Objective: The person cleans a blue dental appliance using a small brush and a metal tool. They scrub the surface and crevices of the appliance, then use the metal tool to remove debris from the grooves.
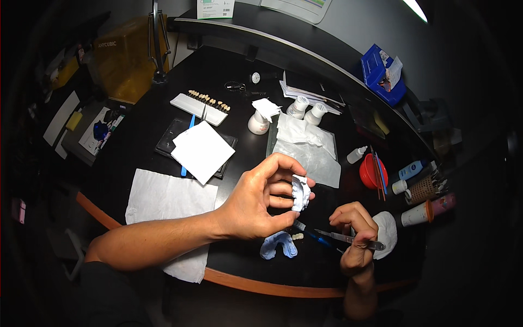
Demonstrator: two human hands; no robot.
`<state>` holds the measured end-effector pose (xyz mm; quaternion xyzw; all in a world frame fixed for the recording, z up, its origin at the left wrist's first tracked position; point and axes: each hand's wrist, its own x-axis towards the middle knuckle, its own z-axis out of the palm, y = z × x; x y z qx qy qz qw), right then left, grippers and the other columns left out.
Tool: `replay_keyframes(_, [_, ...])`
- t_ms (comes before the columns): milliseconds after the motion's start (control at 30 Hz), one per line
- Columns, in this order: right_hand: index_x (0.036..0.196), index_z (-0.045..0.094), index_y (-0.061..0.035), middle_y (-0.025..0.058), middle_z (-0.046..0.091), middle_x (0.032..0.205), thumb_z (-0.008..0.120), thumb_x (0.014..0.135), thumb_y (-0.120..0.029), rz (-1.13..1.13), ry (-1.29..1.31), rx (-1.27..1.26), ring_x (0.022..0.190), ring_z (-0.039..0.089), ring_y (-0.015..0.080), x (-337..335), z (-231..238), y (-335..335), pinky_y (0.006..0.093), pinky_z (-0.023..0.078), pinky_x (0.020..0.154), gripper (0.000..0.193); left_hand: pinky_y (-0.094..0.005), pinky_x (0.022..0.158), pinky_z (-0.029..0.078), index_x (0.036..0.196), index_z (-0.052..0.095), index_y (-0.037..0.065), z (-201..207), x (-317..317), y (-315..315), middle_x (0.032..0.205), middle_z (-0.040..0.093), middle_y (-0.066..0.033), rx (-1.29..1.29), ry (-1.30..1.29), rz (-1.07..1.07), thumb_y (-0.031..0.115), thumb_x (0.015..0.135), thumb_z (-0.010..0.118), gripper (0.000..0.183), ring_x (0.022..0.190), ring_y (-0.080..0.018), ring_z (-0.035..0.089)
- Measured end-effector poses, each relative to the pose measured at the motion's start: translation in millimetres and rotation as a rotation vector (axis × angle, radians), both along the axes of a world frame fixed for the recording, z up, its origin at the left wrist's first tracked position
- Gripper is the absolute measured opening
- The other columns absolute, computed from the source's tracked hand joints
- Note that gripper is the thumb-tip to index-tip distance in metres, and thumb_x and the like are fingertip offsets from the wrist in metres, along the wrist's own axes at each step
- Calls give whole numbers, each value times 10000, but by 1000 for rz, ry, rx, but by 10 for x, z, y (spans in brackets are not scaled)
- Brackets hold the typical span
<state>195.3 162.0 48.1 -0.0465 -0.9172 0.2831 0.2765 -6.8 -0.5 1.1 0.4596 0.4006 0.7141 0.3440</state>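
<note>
My left hand (267, 196) holds up a pale dental cast (299, 193) between thumb and fingers, its row of teeth facing left. Closed around the metal handle of a scalpel (344, 237), my right hand (357, 234) is a little lower and to the right; the blade end points left toward the cast, apart from it. Below my left hand, a blue horseshoe-shaped dental cast (279, 246) lies on the black table. Beside it is a small tooth-coloured piece (297, 236). A thin blue-handled tool (321, 240) lies partly behind the scalpel.
A white cloth (169, 199) lies under my left forearm. Farther back are white paper sheets (204, 152), a tooth shade guide (200, 108), white bottles (298, 107) and crumpled tissue (308, 155). At right stand a red bowl (372, 170) and a white pad (387, 234).
</note>
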Motion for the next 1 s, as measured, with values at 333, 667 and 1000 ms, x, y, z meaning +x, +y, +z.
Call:
replay_keyframes(333, [897,673,30,26,610,636,196,1051,-786,-39,-151,-136,533,580,91,64,-10,-9,230,406,495,957,-412,1056,637,1359,422,15,4,4,3,1387,612,-251,24,22,-7,-157,850,713,611,1319,-340,670])
replay_keyframes(667, [1061,723,74,132,754,822,467,1093,-590,84,-60,-93,708,764,198,-26,-34,-86,289,585,609,713,-369,1006,660,1401,493,-17,42,10,-1,1361,630,-237,-12,91,38,-112,838,800,649,1220,-265,720])
replay_keyframes(1000, [1019,735,46,137,749,799,733,1044,-280,76,70,-1,669,755,216,-29,-90,-109,295,557,561,327,-333,925,685,1401,527,-38,40,24,-6,1310,663,-219,-17,145,85,-65,831,861,661,1153,-233,741])
